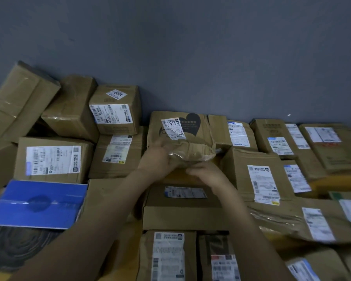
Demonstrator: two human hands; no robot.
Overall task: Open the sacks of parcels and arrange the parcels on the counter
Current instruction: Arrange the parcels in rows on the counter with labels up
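A crumpled brown paper parcel (pixel 182 132) with a white label and a black heart print is held up in the middle of the view, above the stacked boxes. My left hand (pixel 158 159) grips its lower left edge. My right hand (pixel 207 171) holds its taped lower end from beneath. Below my hands lies a flat cardboard box (pixel 182 207) with a label on top. No sack is in view.
Labelled cardboard boxes cover the counter: a tall stack on the left (pixel 114 110), a row along the grey wall on the right (pixel 272 136), more parcels at the front (pixel 168 256). A blue box (pixel 39 203) lies at the left. A dark coiled thing (pixel 14 248) sits lower left.
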